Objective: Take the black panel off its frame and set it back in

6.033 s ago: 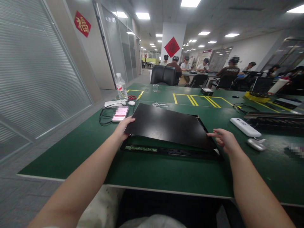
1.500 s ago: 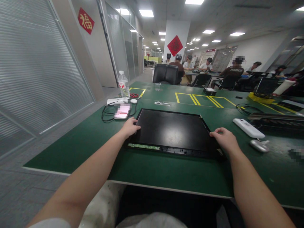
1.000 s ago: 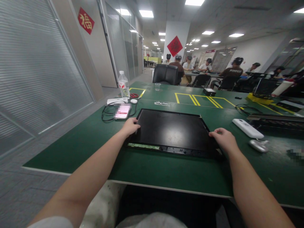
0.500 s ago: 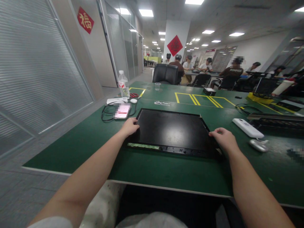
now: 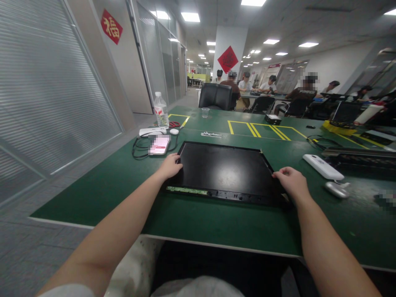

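A flat black panel [image 5: 224, 169] lies in a black frame on the green table [image 5: 198, 222], with a green circuit strip [image 5: 186, 190] showing along its near edge. My left hand [image 5: 170, 166] rests on the panel's left edge with fingers curled over it. My right hand [image 5: 291, 181] sits on the right edge, fingers bent down onto the panel. Both hands press on the panel's sides.
Left of the panel lie a phone [image 5: 159, 145], a black cable [image 5: 138, 149], a white device [image 5: 151, 131] and a water bottle [image 5: 159, 109]. A white remote-like unit [image 5: 322, 166] and a silver mouse [image 5: 336, 189] lie on the right. Several people sit at far tables.
Six seconds ago the panel was tilted up above the frame; it now lies flat in it. Over the last second and a half both hands have stayed on its edges.
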Available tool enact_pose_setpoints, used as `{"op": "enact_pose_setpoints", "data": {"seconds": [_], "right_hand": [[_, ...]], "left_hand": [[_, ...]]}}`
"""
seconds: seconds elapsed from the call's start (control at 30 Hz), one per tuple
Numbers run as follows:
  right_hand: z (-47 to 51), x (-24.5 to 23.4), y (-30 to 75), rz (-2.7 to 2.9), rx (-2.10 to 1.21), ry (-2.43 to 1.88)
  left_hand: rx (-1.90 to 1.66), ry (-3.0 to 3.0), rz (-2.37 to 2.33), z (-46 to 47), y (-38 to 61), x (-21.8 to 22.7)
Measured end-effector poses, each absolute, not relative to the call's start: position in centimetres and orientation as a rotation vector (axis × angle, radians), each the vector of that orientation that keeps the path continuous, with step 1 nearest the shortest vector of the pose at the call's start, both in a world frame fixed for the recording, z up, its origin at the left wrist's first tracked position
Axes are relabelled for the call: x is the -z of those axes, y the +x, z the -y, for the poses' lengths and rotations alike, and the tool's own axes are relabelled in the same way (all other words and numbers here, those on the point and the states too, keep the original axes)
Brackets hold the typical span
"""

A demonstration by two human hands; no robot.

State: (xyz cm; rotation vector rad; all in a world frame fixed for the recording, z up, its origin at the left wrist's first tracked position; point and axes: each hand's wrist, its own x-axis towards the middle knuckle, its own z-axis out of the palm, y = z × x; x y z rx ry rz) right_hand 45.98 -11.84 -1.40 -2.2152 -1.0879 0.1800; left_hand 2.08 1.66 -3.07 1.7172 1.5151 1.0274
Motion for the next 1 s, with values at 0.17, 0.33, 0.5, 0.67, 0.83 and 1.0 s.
{"op": "enact_pose_setpoints", "data": {"seconds": [0.17, 0.33, 0.5, 0.67, 0.83, 1.0], "right_hand": [[11.7, 1.7, 46.1, 1.078, -0.206, -2.192], [11.5, 2.1, 46.6, 1.064, -0.212, -2.171], [11.5, 2.3, 47.0, 1.07, -0.225, -2.167], [11.5, 2.3, 47.0, 1.082, -0.187, -2.168], [11.6, 2.4, 47.1, 1.055, -0.215, -2.167], [11.4, 3.2, 48.0, 1.005, -0.295, -2.126]], "left_hand": [[-0.859, 1.885, -1.643, -1.7, 2.2, 3.3], [-0.769, 1.945, -1.723, -1.8, 2.1, 3.7], [-0.793, 1.924, -1.741, -1.7, 2.2, 3.8], [-0.728, 1.963, -1.754, -1.5, 2.5, 3.8], [-0.677, 2.069, -1.711, -1.3, 2.3, 3.3], [-0.543, 2.136, -1.884, -1.4, 1.3, 3.1]]}}
